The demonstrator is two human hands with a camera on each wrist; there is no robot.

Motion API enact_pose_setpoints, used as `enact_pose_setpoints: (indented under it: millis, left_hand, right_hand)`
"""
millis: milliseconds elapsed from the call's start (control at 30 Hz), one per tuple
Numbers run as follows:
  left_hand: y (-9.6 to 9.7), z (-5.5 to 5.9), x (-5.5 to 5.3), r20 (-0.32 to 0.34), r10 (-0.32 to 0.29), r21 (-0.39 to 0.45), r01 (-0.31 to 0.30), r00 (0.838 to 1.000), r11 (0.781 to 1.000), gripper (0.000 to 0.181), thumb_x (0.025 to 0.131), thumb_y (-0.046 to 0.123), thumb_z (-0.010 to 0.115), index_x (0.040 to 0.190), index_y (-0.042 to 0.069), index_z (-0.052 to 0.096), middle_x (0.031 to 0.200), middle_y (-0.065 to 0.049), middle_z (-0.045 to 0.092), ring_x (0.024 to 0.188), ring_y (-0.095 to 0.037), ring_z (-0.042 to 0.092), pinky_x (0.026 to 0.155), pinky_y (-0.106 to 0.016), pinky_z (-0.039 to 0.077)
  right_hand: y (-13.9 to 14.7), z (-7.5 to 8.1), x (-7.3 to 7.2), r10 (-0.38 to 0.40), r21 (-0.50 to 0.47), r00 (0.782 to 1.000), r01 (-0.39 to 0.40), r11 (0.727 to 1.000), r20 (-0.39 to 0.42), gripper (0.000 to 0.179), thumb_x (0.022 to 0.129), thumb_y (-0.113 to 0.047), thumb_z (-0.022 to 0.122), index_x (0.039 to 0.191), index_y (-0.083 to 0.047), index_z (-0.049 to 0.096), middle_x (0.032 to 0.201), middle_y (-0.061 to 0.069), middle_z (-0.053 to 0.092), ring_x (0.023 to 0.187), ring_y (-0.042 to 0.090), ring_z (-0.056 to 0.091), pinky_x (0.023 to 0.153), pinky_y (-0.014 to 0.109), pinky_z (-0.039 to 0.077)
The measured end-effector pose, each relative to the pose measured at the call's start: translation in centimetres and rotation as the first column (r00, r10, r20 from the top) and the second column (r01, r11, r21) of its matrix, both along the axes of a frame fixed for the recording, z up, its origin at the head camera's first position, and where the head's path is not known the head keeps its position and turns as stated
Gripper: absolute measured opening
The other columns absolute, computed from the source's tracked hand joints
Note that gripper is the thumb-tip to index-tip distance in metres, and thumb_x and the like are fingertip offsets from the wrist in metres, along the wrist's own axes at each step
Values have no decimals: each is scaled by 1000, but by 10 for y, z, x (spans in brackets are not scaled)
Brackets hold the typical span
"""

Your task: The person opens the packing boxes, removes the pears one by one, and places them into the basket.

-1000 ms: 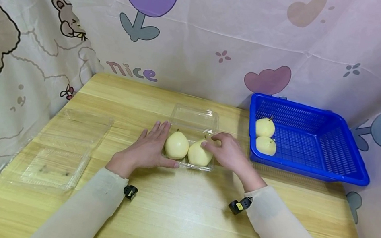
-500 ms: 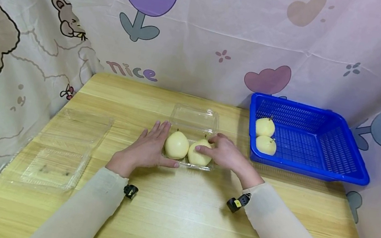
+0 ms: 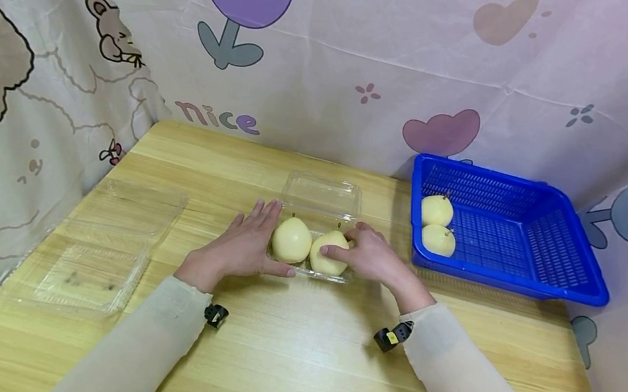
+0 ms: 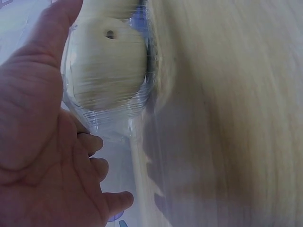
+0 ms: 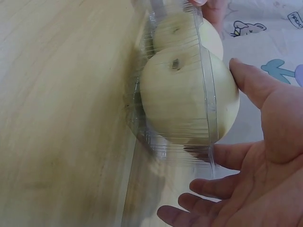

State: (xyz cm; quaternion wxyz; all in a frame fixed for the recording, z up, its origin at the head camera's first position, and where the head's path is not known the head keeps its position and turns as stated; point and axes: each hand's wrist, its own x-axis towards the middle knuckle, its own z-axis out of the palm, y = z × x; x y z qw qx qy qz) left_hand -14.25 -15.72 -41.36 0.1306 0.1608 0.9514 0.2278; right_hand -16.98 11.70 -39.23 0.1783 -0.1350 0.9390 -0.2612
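Two pale yellow pears, the left pear (image 3: 292, 240) and the right pear (image 3: 327, 265), sit side by side in a clear plastic clamshell box (image 3: 321, 194) whose lid lies back, away from me. My left hand (image 3: 237, 245) rests along the box's left side, fingers straight, thumb stretched along the front edge. With thumb and index finger, my right hand (image 3: 373, 255) grips the right pear. The right wrist view shows that thumb (image 5: 251, 80) on the pear's top and the index finger reaching behind the box's ribbed wall, the other fingers outside it.
At the right back stands a blue plastic basket (image 3: 519, 283) holding two more pears (image 3: 437, 211). Another clear clamshell box (image 3: 93, 269) lies opened out on the left of the wooden table (image 3: 290, 367). A printed curtain (image 3: 335, 45) hangs behind.
My right hand has settled lower around the right pear, its thumb sliding down and left across the fruit. The left hand stays where it was.
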Motion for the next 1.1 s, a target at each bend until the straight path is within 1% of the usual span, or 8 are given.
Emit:
enact_pose_setpoints:
  millis: [100, 200, 300, 500, 633, 733, 967, 1100]
  left_hand:
    - [0, 0, 0, 1, -2, -6, 2, 1000, 1000, 142, 78, 76, 79, 169, 4, -3, 178, -16, -2, 164, -37, -6, 131, -67, 4]
    - [0, 1, 0, 4, -1, -10, 1, 1000, 1000, 142, 78, 77, 79, 169, 5, -3, 178, -16, -2, 164, -36, -7, 131, -66, 5]
    - [0, 2, 0, 6, 0, -13, 0, 1000, 1000, 143, 77, 77, 78, 169, 5, -3, 178, -16, -2, 164, -35, -7, 131, -66, 5]
    - [-1, 1, -1, 9, -1, -6, 1, 1000, 1000, 144, 76, 79, 78, 169, 5, -3, 178, -16, -1, 164, -37, -6, 130, -67, 4]
    - [0, 2, 0, 9, -1, -3, 1, 1000, 1000, 143, 77, 77, 79, 169, 4, -3, 178, -17, 0, 164, -37, -6, 130, -67, 4]
    - [0, 2, 0, 10, 0, -3, 0, 1000, 1000, 143, 77, 77, 79, 169, 5, -3, 178, -17, -1, 164, -37, -7, 130, -67, 4]
    - [0, 2, -1, 22, 6, -7, -6, 1000, 1000, 143, 77, 76, 79, 169, 6, -4, 178, -14, -4, 164, -35, -8, 132, -65, 4]
    - [0, 2, -1, 15, 2, -5, -2, 1000, 1000, 143, 77, 76, 80, 169, 5, -4, 178, -16, -2, 164, -37, -7, 131, -66, 4]
  right_hand:
    - [0, 0, 2, -10, -9, 1000, 10, 1000, -7, 78, 93, -62, 70, 143, -1, 63, 166, 29, 35, 152, 53, 34, 124, 69, 29]
    - [1, -1, 3, -25, -20, 1000, 25, 999, -3, 79, 92, -60, 73, 146, -4, 60, 170, 27, 28, 155, 53, 26, 125, 71, 24]
    - [2, -2, 3, -26, -26, 1000, 26, 999, -4, 81, 90, -58, 75, 150, -6, 58, 172, 26, 24, 157, 53, 22, 125, 72, 24]
    - [1, -2, 4, -23, -49, 1000, 24, 999, 7, 80, 87, -52, 78, 151, -8, 56, 174, 24, 20, 159, 49, 19, 125, 71, 25]
    - [1, -3, 5, -25, -75, 1000, 26, 997, 11, 76, 85, -47, 81, 148, -11, 57, 174, 25, 19, 159, 49, 18, 123, 73, 27]
    - [2, -5, 6, -18, -95, 1000, 18, 995, -2, 73, 84, -44, 82, 145, -12, 58, 172, 27, 20, 158, 51, 19, 121, 76, 28]
    - [4, -6, 12, -19, -143, 1000, 15, 990, -22, 75, 82, -38, 85, 147, -13, 56, 172, 27, 19, 158, 52, 19, 118, 79, 29]
    - [4, -7, 16, -17, -134, 997, 7, 991, -70, 75, 81, -36, 86, 147, -15, 57, 173, 25, 17, 158, 51, 18, 117, 80, 28]
